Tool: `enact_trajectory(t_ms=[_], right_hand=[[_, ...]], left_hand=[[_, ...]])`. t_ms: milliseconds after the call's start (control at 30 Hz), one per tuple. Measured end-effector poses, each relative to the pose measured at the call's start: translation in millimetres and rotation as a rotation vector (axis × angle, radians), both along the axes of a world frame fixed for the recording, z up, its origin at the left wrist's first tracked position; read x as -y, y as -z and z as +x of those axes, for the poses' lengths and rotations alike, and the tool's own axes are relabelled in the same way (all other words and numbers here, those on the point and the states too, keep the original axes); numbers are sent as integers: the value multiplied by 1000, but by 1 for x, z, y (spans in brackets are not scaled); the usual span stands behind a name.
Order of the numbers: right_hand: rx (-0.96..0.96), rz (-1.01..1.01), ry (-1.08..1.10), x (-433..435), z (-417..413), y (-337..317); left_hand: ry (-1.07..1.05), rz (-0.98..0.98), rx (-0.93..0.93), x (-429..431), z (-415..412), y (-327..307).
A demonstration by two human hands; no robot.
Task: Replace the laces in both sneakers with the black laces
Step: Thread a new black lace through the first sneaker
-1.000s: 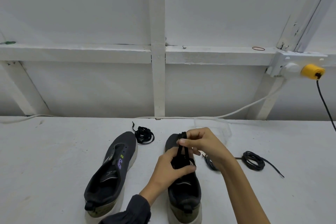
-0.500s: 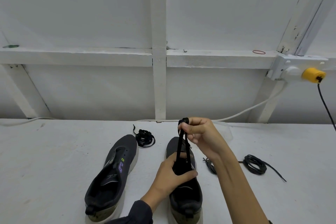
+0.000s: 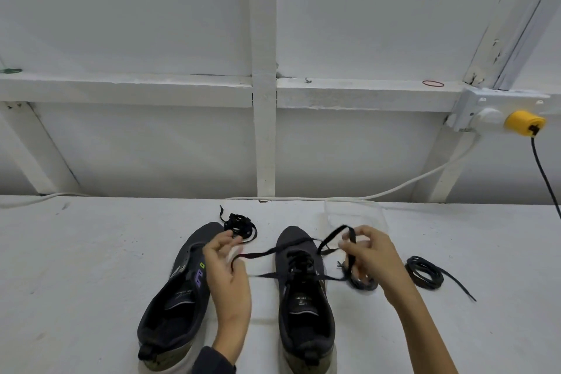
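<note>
White table (image 3: 91, 267) is holding sneakers (image 3: 303, 307), lower middle | left hand (image 3: 226, 278) is pinching black lace (image 3: 268, 252) | right hand (image 3: 375, 255) is pinching its other end

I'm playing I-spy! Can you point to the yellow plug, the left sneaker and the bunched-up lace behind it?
Yellow plug (image 3: 522, 125), head view, its round body.
Left sneaker (image 3: 202, 237), head view, its toe.
Bunched lace (image 3: 239, 222), head view, the bundle's middle.
</note>
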State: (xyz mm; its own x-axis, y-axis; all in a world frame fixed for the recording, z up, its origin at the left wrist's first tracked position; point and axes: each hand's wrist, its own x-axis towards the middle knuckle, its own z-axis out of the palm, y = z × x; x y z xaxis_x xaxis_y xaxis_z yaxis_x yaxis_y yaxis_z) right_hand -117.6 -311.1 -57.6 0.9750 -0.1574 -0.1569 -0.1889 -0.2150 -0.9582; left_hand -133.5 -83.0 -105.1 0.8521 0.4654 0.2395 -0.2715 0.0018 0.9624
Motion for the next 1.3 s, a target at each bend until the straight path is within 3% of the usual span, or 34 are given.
enact_trajectory(t_ms=[100, 167, 267, 333, 467, 767, 900, 1067, 1300], right_hand=[[-265, -254, -132, 10, -8, 24], [-375, -463, -200, 7, -11, 30], [-206, -835, -102, 0, -8, 28], [-45, -757, -104, -10, -1, 24], [21, -512, -266, -28, 12, 26], [61, -578, -262, -36, 18, 33], [62, -435, -227, -34, 18, 40], [44, -167, -82, -32, 15, 47], [28, 45, -13, -32, 10, 56]], left_hand=[[35, 422, -5, -11, 3, 10], [214, 652, -50, -13, 5, 15], [437, 709, -168, -3, 8, 16], [439, 672, -205, 5, 15, 15], [431, 692, -237, 14, 33, 11], [447, 906, -254, 14, 39, 9], [447, 955, -228, 16, 37, 15], [399, 845, -257, 22, 31, 22], [341, 646, -258, 22, 27, 27]])
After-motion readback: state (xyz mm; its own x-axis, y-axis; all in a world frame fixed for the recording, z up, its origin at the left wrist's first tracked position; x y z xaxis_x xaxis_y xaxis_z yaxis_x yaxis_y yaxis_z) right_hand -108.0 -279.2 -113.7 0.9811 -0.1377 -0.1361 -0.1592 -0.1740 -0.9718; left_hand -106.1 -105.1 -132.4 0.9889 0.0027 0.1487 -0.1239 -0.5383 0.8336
